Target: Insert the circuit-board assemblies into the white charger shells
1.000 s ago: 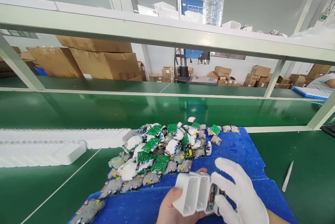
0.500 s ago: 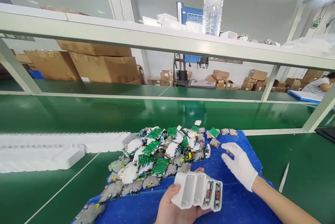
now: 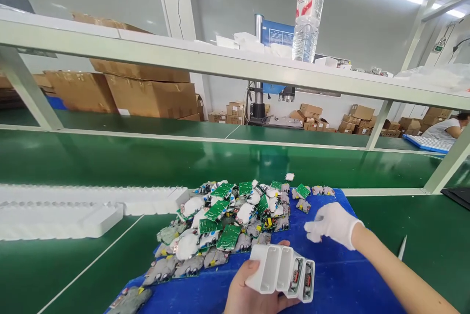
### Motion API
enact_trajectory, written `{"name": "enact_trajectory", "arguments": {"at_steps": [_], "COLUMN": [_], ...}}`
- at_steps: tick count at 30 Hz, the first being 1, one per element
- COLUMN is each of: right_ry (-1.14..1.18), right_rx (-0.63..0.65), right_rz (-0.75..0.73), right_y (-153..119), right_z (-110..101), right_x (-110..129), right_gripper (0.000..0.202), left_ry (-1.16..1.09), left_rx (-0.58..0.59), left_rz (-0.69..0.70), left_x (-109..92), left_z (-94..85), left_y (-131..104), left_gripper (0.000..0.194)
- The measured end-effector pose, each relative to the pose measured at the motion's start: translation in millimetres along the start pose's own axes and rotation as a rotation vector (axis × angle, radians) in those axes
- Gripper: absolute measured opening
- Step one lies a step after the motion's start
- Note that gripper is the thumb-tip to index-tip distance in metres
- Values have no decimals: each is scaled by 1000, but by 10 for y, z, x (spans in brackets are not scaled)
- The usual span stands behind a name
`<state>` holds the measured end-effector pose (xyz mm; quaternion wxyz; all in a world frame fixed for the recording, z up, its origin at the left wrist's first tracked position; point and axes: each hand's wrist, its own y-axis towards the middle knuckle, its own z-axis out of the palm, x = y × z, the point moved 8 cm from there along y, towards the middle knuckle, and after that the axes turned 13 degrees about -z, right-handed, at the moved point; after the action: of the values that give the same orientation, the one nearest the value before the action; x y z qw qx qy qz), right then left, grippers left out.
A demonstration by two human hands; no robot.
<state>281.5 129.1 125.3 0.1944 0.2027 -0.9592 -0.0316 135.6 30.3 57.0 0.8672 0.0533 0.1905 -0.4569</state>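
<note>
Four white rectangular housings (image 3: 270, 269) stand side by side in my bare left hand (image 3: 238, 287), open ends facing me. The two on the right have circuit parts inside; the two on the left look hollow. My white-gloved right hand (image 3: 332, 226) is above the blue mat (image 3: 330, 275), right of the board pile, with its fingers curled together. Whatever its fingertips hold is hidden. Green circuit boards (image 3: 228, 237), many with white or grey filler, lie heaped on the mat left of and beyond the housings.
White foam trays (image 3: 154, 201) lie at the left on the green table (image 3: 91, 157). A pointed tool (image 3: 403, 247) is at the right. Above runs a shelf (image 3: 220, 61) with a water bottle (image 3: 308, 15). Cardboard boxes (image 3: 154, 98) and a drill press (image 3: 259, 103) stand behind; a person (image 3: 442, 129) is far right.
My right hand has moved slightly left and its fingers have closed. A small board at the pile's right edge is no longer visible there. The view has tilted up slightly.
</note>
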Motion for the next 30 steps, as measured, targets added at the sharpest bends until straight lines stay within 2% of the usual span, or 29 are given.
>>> {"name": "enact_trajectory", "arguments": {"at_steps": [2, 5, 7, 8, 10, 11, 13, 15, 18, 20, 22, 25, 27, 30], "right_ry": [-30, -30, 24, 52, 77, 80, 121, 290, 583, 642, 613, 432, 306, 245], "right_rx": [23, -45, -58, -48, -34, -36, -61, -145, -317, -407, -480, -530, -505, -494], "right_rz": [95, 107, 40, 3, -32, -25, 3, 22, 1, -19, -73, -320, -457, -503], "right_y": [-121, -283, -380, -424, -496, -520, -538, -532, -525, -551, -600, -714, -809, -932], "right_z": [-104, -231, -191, -131, 30, 118, 284, 375, 269, 56, -201, -454, -420, -253], "right_x": [-266, -478, -454, -408, -312, -278, -235, -215, -162, -63, 133, 634, 921, 1068], "right_gripper": [46, 40, 37, 44, 72, 77, 54, 31, 34, 37, 33, 17, 11, 19], "left_ry": [-18, -34, -38, -40, -52, -58, -61, -58, -56, -52, -49, -40, -17, 37], "left_rx": [-28, -24, -13, -12, -14, -14, -5, 6, 17, 24, 25, 26, 36, 42], "left_rz": [14, 12, 9, 8, 14, 16, 14, 13, 14, 13, 21, 48, 60, 79], "left_x": [-4, 0, -2, -4, -15, -18, -20, -20, -18, -13, -14, -26, -25, -19], "left_z": [-19, -12, -4, -3, -7, -8, -2, 7, 12, 15, 15, 18, 34, 50], "left_y": [-6, -10, -8, -6, -1, 2, 7, 7, 3, 4, 9, 13, 8, -13], "left_gripper": [47, 46, 45, 45, 43, 43, 44, 45, 45, 45, 45, 43, 42, 43]}}
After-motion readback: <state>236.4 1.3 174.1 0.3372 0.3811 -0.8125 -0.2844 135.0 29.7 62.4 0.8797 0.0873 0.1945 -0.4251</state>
